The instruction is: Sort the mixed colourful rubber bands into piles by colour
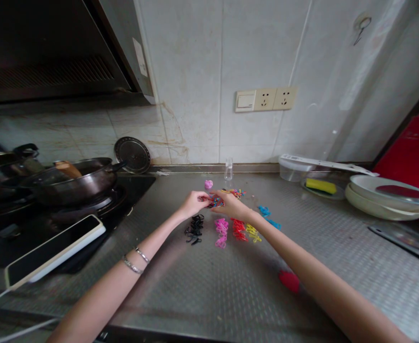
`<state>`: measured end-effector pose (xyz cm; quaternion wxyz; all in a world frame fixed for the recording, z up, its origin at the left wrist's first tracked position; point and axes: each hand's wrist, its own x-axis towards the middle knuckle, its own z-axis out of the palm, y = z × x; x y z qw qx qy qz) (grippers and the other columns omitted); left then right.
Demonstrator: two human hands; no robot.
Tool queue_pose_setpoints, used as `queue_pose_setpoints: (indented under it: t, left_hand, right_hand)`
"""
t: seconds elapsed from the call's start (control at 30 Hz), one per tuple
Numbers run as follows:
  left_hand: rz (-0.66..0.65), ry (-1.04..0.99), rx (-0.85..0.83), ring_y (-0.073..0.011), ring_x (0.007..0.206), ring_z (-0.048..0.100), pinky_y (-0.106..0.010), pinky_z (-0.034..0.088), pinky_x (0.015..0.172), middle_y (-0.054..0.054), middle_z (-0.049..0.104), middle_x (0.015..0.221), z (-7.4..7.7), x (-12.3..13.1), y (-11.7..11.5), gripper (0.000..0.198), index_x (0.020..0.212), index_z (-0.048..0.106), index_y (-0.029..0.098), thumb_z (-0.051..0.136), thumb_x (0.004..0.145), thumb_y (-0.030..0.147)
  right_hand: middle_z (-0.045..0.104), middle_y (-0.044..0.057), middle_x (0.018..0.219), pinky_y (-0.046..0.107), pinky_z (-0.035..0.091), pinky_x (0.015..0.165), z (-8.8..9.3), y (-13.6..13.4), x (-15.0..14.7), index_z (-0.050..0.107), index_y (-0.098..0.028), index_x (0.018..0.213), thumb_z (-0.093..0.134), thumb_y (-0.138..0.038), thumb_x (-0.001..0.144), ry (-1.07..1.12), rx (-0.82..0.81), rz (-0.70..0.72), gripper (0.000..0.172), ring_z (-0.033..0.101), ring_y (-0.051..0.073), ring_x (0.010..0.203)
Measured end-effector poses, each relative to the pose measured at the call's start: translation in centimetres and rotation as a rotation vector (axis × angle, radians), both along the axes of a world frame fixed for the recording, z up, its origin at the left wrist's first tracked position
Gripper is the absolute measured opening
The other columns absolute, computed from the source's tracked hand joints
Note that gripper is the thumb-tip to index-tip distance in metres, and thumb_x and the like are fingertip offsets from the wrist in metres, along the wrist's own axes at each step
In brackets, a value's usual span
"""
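Both hands meet over a pile of small mixed-colour rubber bands point(218, 202) on the metal counter. My left hand point(194, 204) has its thumb and fingers pinched together on bands at the pile's left edge. From the right, my right hand point(233, 206) reaches over the pile with bent fingers closed on bands, partly hiding them. Nearer me lie sorted groups: black bands point(195, 229), pink bands point(221, 232), red bands point(238, 229), yellow bands point(253, 233) and blue bands point(268, 216). More mixed bands point(237, 193) show behind my right hand.
A small clear bottle point(229, 169) and a pink lump point(208, 184) stand behind the pile. At left are a pan point(84, 178) on the stove and a white phone-like device point(57, 250). Bowls point(370, 202) and a yellow sponge point(321, 186) sit at right; a red object point(289, 281) lies nearer.
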<state>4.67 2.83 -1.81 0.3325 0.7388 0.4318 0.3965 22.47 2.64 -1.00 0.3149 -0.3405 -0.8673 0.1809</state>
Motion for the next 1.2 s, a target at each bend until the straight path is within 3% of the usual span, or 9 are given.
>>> queue_pose_setpoints:
  t: [0.2,0.57,0.73,0.83,1.0,1.2]
  left_hand:
    - [0.006,0.06,0.034,-0.0149,0.067,0.059,-0.025,0.046,0.064,-0.009,0.067,0.077,-0.3,0.3,-0.1,0.022,0.081,0.067,0.008,0.058,0.069,0.024]
    - [0.053,0.068,0.047,-0.0138,0.064,0.059,-0.023,0.045,0.061,-0.008,0.067,0.074,-0.6,-0.3,0.3,0.019,0.075,0.067,0.009,0.06,0.067,0.025]
    - [0.02,0.107,0.046,-0.0124,0.063,0.057,-0.022,0.043,0.06,-0.008,0.066,0.074,-0.7,0.2,-0.2,0.021,0.076,0.067,0.009,0.059,0.068,0.027]
    - [-0.01,0.146,0.048,-0.0113,0.059,0.055,-0.021,0.041,0.057,-0.007,0.066,0.072,-0.2,1.1,-0.8,0.021,0.077,0.067,0.009,0.058,0.069,0.027]
    - [-0.122,0.217,0.064,-0.0111,0.058,0.053,-0.02,0.038,0.055,-0.005,0.065,0.067,0.5,3.8,-2.2,0.019,0.075,0.068,0.011,0.057,0.069,0.026]
    - [-0.188,0.393,0.177,-0.0109,0.056,0.051,-0.02,0.035,0.053,-0.003,0.063,0.063,-0.3,6.4,-3.7,0.017,0.076,0.069,0.014,0.055,0.069,0.021]
  right_hand:
    - [0.067,0.006,0.084,0.023,0.042,0.067,-0.5,0.3,0.3,0.065,-0.018,0.096,0.048,-0.02,0.079,-0.048,0.04,-0.039,0.025,0.059,0.014,0.072]
    - [0.067,0.004,0.072,0.022,0.04,0.06,-1.3,3.7,4.8,0.068,-0.016,0.091,0.049,-0.024,0.077,-0.108,0.044,-0.283,0.025,0.057,0.014,0.064]
    - [0.066,0.007,0.09,0.025,0.042,0.073,-2.0,4.8,6.2,0.066,-0.017,0.096,0.053,-0.027,0.075,-0.153,0.09,-0.297,0.027,0.058,0.017,0.08]
    - [0.064,0.01,0.096,0.029,0.039,0.082,-2.2,5.2,6.6,0.064,-0.016,0.099,0.055,-0.028,0.073,-0.173,0.156,-0.31,0.03,0.056,0.019,0.089]
    - [0.063,0.009,0.097,0.03,0.038,0.085,-1.3,5.6,7.7,0.065,-0.016,0.095,0.055,-0.025,0.072,-0.161,0.18,-0.369,0.027,0.055,0.019,0.092]
    - [0.067,0.005,0.088,0.023,0.042,0.073,-0.1,5.5,9.5,0.069,-0.017,0.087,0.053,-0.02,0.07,-0.204,0.024,-0.427,0.024,0.059,0.017,0.083]
